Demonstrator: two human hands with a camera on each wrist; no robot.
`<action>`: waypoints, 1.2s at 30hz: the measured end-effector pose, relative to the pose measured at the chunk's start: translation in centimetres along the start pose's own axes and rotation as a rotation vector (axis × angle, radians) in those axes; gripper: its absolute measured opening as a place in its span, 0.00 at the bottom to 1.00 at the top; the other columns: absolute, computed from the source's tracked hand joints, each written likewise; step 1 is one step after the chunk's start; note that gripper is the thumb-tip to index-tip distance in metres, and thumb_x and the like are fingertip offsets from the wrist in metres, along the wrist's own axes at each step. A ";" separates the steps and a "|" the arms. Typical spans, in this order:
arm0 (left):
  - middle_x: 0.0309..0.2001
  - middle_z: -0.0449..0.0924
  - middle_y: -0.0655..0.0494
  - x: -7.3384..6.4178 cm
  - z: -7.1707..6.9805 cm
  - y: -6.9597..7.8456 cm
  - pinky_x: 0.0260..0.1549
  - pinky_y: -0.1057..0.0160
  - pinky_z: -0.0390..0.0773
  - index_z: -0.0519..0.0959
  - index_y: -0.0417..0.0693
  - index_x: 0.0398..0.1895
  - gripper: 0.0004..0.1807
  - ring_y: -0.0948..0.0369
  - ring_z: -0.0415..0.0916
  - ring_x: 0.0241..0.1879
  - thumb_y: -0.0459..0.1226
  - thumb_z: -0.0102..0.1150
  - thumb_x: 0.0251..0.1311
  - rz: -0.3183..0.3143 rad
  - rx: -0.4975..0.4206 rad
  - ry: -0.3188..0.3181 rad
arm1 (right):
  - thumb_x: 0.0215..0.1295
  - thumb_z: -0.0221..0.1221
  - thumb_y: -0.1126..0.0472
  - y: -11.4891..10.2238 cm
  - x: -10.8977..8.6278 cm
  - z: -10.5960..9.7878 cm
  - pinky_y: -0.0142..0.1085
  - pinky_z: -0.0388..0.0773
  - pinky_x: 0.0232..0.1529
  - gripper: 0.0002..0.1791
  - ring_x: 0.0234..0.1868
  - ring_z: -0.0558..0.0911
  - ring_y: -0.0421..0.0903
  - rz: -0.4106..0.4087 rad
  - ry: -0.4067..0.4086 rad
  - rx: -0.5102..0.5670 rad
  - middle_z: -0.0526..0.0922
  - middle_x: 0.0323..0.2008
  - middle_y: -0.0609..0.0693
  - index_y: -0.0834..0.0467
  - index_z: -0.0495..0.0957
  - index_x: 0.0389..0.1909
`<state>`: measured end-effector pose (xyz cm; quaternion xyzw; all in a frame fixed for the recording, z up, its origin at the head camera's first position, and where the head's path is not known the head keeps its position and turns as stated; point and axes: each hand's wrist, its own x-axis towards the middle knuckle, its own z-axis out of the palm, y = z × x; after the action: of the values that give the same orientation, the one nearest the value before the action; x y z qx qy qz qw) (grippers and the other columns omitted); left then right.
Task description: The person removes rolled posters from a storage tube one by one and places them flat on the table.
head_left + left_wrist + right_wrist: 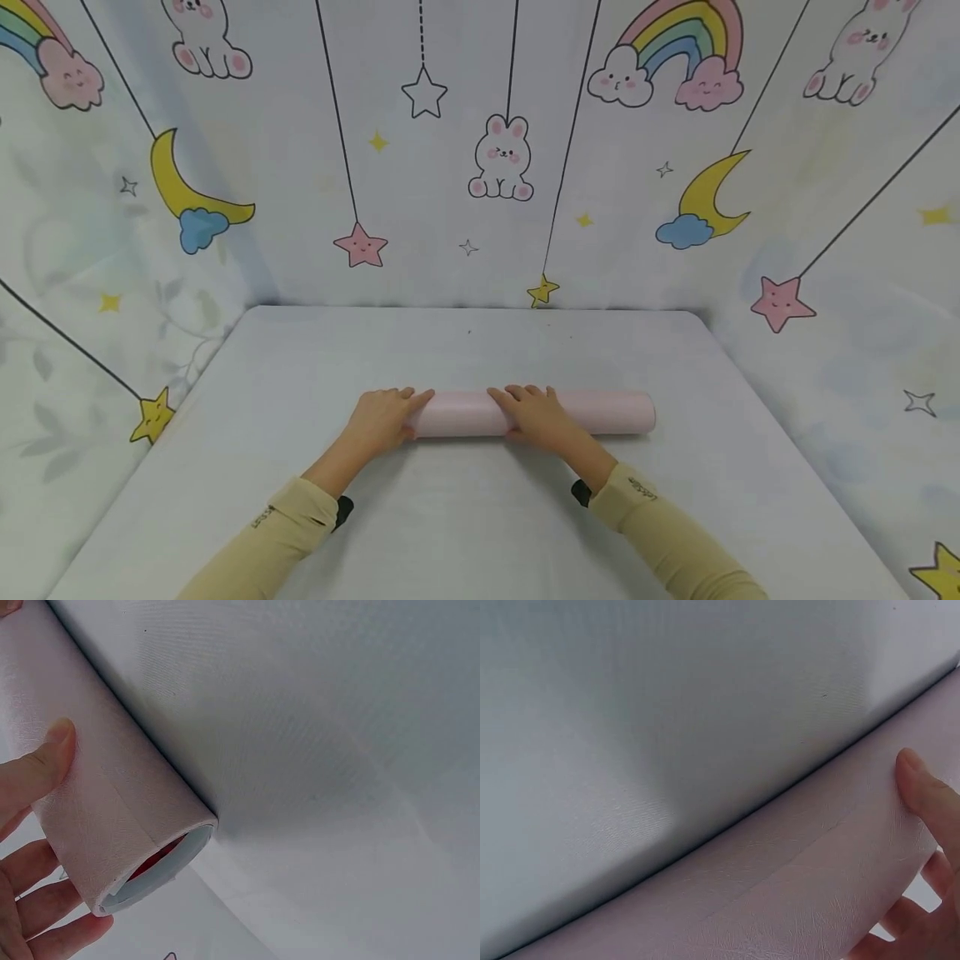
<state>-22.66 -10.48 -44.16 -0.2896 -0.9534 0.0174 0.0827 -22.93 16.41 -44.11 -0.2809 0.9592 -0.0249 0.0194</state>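
Observation:
A pink roll of textured sheet point(611, 413) lies sideways on the white table point(465, 517). My left hand point(382, 419) holds its left end, thumb on the near side and fingers over the far side. Around the middle, my right hand point(540, 419) grips it the same way, leaving the right end uncovered. In the left wrist view the roll point(112, 802) shows a hollow end with a pale inner wall and something red inside. The right wrist view shows a straight seam along the roll point(802, 877), with my right thumb point(926, 795) pressed on its surface.
Behind the table's far edge point(375, 307) hangs a pale backdrop point(442, 183) printed with stars, moons, rabbits and rainbows. It continues along both sides of the table. A few tiny dark specks mark the tabletop beyond the roll.

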 end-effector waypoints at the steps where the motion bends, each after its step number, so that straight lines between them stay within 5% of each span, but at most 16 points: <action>1: 0.49 0.78 0.49 -0.1 0.1 0.0 0.27 0.56 0.76 0.72 0.57 0.58 0.35 0.51 0.78 0.38 0.48 0.70 0.42 0.000 -0.002 0.004 | 0.52 0.66 0.53 0.0 0.0 0.0 0.64 0.60 0.51 0.40 0.57 0.69 0.59 0.003 -0.002 0.000 0.69 0.58 0.57 0.52 0.60 0.66; 23: 0.52 0.76 0.49 -1.2 0.9 -1.0 0.35 0.52 0.77 0.75 0.53 0.56 0.31 0.50 0.76 0.48 0.47 0.68 0.45 0.003 -0.106 0.121 | 0.48 0.68 0.53 0.3 0.3 -0.1 0.63 0.63 0.48 0.40 0.52 0.73 0.58 -0.016 0.007 0.038 0.73 0.53 0.55 0.52 0.63 0.64; 30: 0.51 0.77 0.44 -1.5 0.3 -2.0 0.45 0.50 0.73 0.77 0.40 0.52 0.22 0.48 0.75 0.49 0.39 0.63 0.54 -0.048 -0.369 0.161 | 0.48 0.68 0.52 0.4 0.3 0.0 0.63 0.63 0.48 0.41 0.53 0.72 0.58 -0.004 0.009 0.037 0.73 0.54 0.55 0.52 0.63 0.64; 36: 0.52 0.74 0.36 -2.3 0.7 -2.4 0.51 0.49 0.68 0.71 0.30 0.54 0.29 0.43 0.71 0.53 0.41 0.64 0.53 -0.213 -0.520 0.178 | 0.49 0.68 0.52 0.4 0.4 0.1 0.63 0.62 0.49 0.41 0.54 0.72 0.57 0.002 0.000 0.026 0.72 0.55 0.55 0.51 0.62 0.65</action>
<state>-22.23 -13.69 -45.00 -0.1998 -0.9399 -0.2616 0.0906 -23.43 16.53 -44.20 -0.2798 0.9590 -0.0374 0.0230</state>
